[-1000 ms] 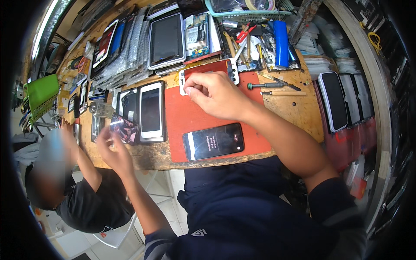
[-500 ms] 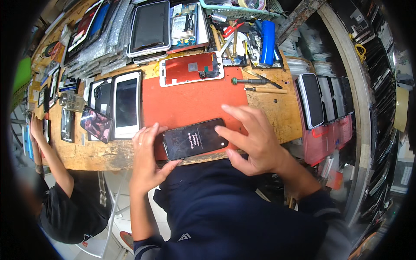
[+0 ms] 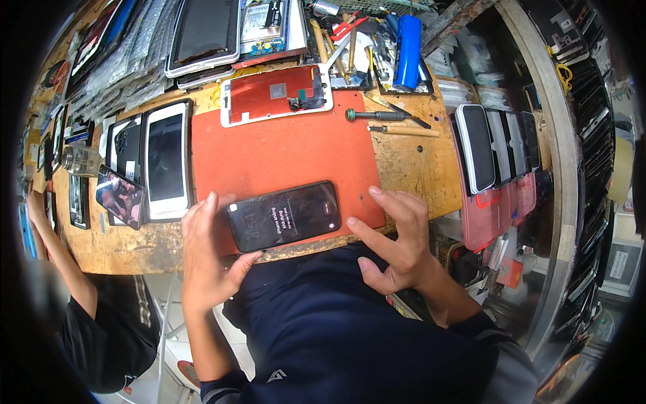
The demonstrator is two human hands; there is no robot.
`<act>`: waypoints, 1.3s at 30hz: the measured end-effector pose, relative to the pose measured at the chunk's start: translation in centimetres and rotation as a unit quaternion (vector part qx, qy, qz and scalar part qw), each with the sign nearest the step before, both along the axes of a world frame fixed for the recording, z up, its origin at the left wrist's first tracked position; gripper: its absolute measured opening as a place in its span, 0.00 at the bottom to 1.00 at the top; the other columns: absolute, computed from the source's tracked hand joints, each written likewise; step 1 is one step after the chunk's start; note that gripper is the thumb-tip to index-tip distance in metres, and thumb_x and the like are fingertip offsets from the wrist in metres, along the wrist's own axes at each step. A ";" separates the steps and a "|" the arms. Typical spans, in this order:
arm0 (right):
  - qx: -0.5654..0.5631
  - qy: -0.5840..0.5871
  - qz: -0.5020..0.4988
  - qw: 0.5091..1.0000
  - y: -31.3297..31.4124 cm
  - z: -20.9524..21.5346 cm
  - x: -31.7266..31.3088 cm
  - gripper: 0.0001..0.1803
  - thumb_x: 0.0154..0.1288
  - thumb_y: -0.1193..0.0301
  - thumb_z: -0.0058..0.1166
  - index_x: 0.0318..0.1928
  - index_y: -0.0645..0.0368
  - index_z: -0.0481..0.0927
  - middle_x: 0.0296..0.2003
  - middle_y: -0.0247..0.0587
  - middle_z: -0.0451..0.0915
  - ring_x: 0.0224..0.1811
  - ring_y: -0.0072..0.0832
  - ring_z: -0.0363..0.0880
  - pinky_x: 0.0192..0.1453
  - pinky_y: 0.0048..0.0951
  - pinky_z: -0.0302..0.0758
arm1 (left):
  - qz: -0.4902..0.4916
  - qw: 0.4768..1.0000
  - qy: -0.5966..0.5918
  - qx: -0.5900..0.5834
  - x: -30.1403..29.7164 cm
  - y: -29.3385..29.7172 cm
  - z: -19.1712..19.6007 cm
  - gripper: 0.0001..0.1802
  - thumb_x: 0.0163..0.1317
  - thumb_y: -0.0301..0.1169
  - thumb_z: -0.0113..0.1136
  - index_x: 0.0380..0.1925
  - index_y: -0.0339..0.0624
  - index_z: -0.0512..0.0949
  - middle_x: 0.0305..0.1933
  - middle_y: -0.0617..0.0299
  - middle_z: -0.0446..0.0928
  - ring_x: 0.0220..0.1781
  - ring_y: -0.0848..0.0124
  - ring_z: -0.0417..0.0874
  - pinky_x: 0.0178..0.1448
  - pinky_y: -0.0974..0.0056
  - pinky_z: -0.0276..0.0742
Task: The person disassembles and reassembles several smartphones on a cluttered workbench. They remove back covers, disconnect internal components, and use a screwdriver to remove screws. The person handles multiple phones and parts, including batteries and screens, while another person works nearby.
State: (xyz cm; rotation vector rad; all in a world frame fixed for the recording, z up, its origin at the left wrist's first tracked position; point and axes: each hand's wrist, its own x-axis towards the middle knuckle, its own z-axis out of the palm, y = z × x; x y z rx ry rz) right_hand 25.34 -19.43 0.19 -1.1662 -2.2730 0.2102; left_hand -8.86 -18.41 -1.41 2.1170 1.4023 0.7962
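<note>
1. black phone (image 3: 286, 215) is lying screen-up at the near edge of the red mat (image 3: 282, 151), its display lit.
2. left hand (image 3: 207, 259) is cupping the phone's left end, fingers curled on its edge; right hand (image 3: 393, 239) is resting beside its right end, fingers spread and grasping nothing.
3. phone is looking whole and unopened; the removed screen panel (image 3: 276, 94) is lying apart, screwdriver (image 3: 380, 116) untouched.
4. phone's underside is staying hidden; screen text is too small to make out.
</note>
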 end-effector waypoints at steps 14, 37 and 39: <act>-0.011 0.020 0.007 1.000 0.8 -0.3 -2.4 0.32 0.58 0.56 0.65 0.63 0.53 0.87 0.75 0.57 0.71 0.70 0.49 0.70 0.74 0.54 0.67 | -0.007 1.000 0.008 -0.007 -0.2 0.0 0.3 0.62 0.52 0.34 0.84 0.83 0.33 0.56 0.73 0.46 0.77 0.75 0.42 0.71 0.82 0.40 0.61; -0.002 0.008 -0.011 1.000 2.2 -0.5 -2.2 0.33 0.56 0.58 0.66 0.63 0.56 0.86 0.73 0.57 0.73 0.68 0.52 0.72 0.72 0.56 0.68 | -0.010 1.000 0.017 -0.001 -0.3 0.1 0.2 0.61 0.52 0.34 0.83 0.83 0.32 0.57 0.72 0.44 0.77 0.74 0.43 0.72 0.81 0.42 0.63; -0.011 -0.010 0.000 1.000 2.8 0.0 -2.8 0.34 0.56 0.58 0.65 0.64 0.56 0.85 0.73 0.57 0.73 0.68 0.52 0.72 0.73 0.57 0.67 | -0.006 1.000 0.006 -0.013 -0.2 0.0 0.2 0.61 0.53 0.35 0.84 0.83 0.33 0.57 0.73 0.46 0.77 0.75 0.42 0.70 0.82 0.41 0.61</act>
